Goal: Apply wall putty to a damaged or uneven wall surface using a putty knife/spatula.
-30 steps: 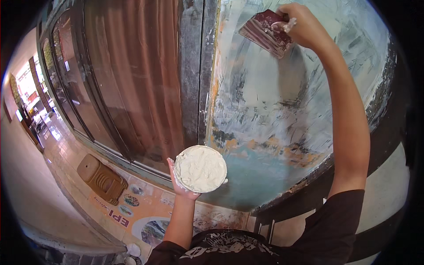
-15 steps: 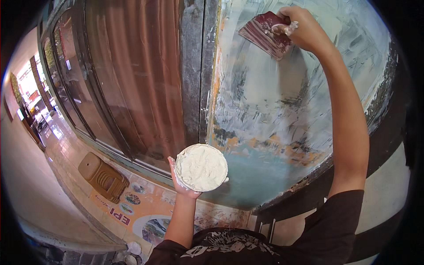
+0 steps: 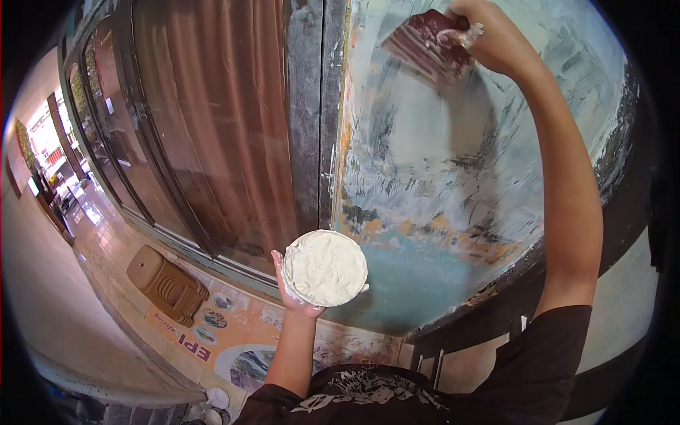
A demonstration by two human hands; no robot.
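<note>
My left hand (image 3: 303, 303) holds up a round tub of off-white putty (image 3: 325, 268) from below, its fingers wrapped about the side. The putty fills it to the rim, with a rough, lumpy surface. High on the right, my right hand (image 3: 489, 39) grips a dark red putty knife (image 3: 433, 48) with a wide, smeared blade. White putty sticks to the fingers of that hand. The blade is at the wall (image 3: 425, 134), which has streaky white and grey putty over blue-green paint and orange patches; whether it touches, I cannot tell.
Left of the wall stands a dark post (image 3: 306, 106) and a framed window (image 3: 212, 120) with brown curtains behind the glass. Stacked brown plastic stools (image 3: 166, 283) stand on the floor at lower left, beside a printed orange sheet (image 3: 177, 327). A dark ledge borders the wall at lower right.
My right hand and the putty knife have shifted slightly upward on the wall, and the blade has tilted and blurred. The tub in my left hand has hardly moved.
</note>
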